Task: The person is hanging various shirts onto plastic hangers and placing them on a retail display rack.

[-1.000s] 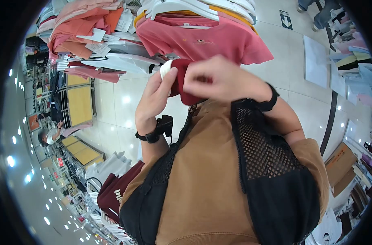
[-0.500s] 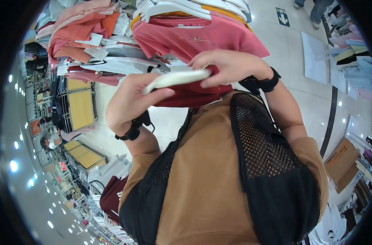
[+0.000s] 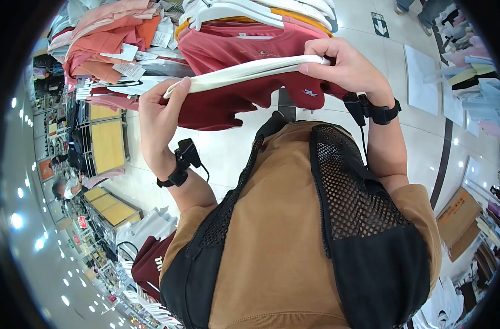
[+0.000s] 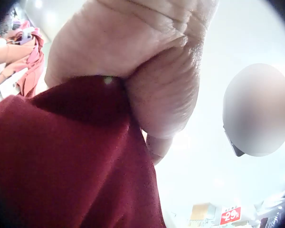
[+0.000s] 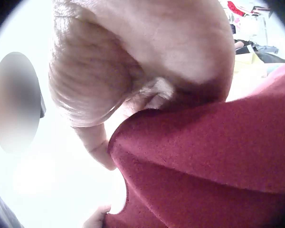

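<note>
Spread wide apart since the earlier frames: left hand out toward 9 o'clock, right hand up toward 1 o'clock, where half a second back both sat close together just above the chest. Stretches the white hanger full length between them now, tilted with its right end higher, no longer short and half hidden. Pinches the hanger's low end between left thumb and fingers; curls right fingers over the high end. Lets the dark red shirt hang under the hanger at 12 o'clock from the chest, draped and still bunched in the middle, more of it open than before. Grips both ends, most likely, to keep the hanger steady and let the cloth drop free and settle along it. Shows the same from the wrists: left hand closed against the dark red shirt, right hand pressed into the dark red shirt, hanger itself out of sight there. Leaves the pink shirt on the rack just behind at 12 o'clock, with paper tags at 10 o'clock and pale floor at 2 o'clock.
</note>
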Action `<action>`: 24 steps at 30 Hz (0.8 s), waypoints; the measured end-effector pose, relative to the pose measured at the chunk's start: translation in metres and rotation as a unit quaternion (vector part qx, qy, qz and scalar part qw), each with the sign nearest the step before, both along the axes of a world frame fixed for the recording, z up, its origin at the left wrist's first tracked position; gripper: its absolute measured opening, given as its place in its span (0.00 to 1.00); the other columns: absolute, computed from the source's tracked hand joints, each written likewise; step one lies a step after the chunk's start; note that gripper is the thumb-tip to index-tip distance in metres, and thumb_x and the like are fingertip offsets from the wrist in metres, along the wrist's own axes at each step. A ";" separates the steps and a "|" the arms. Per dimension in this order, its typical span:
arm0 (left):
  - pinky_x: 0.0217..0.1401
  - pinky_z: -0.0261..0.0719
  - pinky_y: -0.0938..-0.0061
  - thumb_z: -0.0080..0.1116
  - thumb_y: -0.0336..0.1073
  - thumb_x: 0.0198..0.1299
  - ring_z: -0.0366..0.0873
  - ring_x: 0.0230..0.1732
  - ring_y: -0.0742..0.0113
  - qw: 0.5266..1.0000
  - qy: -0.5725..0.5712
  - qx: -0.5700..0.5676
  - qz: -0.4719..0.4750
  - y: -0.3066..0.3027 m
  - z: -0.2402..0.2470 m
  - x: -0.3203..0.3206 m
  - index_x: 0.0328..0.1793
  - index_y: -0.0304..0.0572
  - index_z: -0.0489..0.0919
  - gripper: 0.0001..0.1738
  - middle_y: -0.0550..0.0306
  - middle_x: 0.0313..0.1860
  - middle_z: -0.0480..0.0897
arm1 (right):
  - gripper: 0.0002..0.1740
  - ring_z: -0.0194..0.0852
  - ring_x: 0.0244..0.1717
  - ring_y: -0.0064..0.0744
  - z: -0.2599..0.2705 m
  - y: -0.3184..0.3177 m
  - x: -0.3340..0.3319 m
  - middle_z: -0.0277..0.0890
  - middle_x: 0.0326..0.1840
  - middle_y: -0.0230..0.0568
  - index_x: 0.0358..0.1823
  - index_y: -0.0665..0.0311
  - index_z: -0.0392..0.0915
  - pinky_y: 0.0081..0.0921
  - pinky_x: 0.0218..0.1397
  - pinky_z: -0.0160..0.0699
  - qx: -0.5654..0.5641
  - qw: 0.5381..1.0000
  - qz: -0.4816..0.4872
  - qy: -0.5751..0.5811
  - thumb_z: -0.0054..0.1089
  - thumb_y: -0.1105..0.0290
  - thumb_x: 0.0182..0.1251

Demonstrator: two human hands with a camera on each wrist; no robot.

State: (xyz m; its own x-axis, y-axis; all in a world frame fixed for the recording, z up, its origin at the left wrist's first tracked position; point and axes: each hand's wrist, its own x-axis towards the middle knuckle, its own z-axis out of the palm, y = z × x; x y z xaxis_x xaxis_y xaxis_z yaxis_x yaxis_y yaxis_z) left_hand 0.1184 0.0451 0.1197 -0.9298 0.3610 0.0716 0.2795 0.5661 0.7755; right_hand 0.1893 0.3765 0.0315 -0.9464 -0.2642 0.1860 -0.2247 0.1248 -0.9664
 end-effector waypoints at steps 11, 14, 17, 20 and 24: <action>0.26 0.71 0.67 0.64 0.44 0.51 0.69 0.17 0.61 0.972 -0.056 -0.175 -0.147 0.024 -0.050 -0.004 0.29 0.33 0.82 0.17 0.47 0.16 0.75 | 0.13 0.65 0.18 0.14 0.021 -0.013 0.016 0.67 0.17 0.26 0.30 0.67 0.76 0.20 0.20 0.63 -0.018 0.996 -0.028 -0.081 0.63 0.66 0.70; 0.27 0.69 0.73 0.64 0.37 0.50 0.69 0.22 0.73 0.964 -0.115 -0.161 -0.176 0.025 -0.045 -0.006 0.32 0.34 0.76 0.13 0.57 0.19 0.74 | 0.14 0.59 0.21 0.19 0.028 -0.014 0.018 0.63 0.18 0.30 0.29 0.67 0.74 0.23 0.25 0.61 -0.001 1.000 0.014 0.003 0.63 0.67 0.70; 0.31 0.66 0.79 0.62 0.31 0.50 0.67 0.29 0.80 0.946 -0.229 -0.068 -0.219 0.017 -0.051 -0.007 0.37 0.35 0.74 0.11 0.65 0.26 0.72 | 0.13 0.56 0.22 0.20 0.034 -0.014 0.019 0.62 0.19 0.31 0.29 0.67 0.75 0.25 0.26 0.59 -0.011 0.999 -0.016 -0.027 0.63 0.67 0.70; 0.33 0.68 0.79 0.59 0.28 0.51 0.68 0.31 0.79 0.941 -0.263 -0.004 -0.212 0.019 -0.067 -0.010 0.40 0.35 0.74 0.11 0.64 0.28 0.74 | 0.13 0.57 0.23 0.21 0.031 -0.011 0.015 0.63 0.19 0.31 0.29 0.68 0.75 0.25 0.26 0.60 0.007 0.998 -0.060 0.009 0.64 0.68 0.69; 0.40 0.69 0.79 0.53 0.23 0.51 0.68 0.34 0.76 0.968 -0.165 -0.069 -0.177 0.020 -0.091 -0.018 0.43 0.35 0.74 0.11 0.64 0.31 0.75 | 0.11 0.61 0.21 0.26 0.034 -0.015 0.020 0.66 0.19 0.36 0.29 0.67 0.75 0.28 0.26 0.63 0.003 0.999 0.014 0.033 0.63 0.70 0.67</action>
State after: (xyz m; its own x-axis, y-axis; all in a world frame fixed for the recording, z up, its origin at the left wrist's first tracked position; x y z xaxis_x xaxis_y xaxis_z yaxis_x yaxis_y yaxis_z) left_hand 0.0999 0.0648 0.0285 -0.7097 0.6467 -0.2795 0.2254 0.5843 0.7796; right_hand 0.2091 0.3617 0.0655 -0.9242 -0.2916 0.2464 -0.2917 0.1228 -0.9486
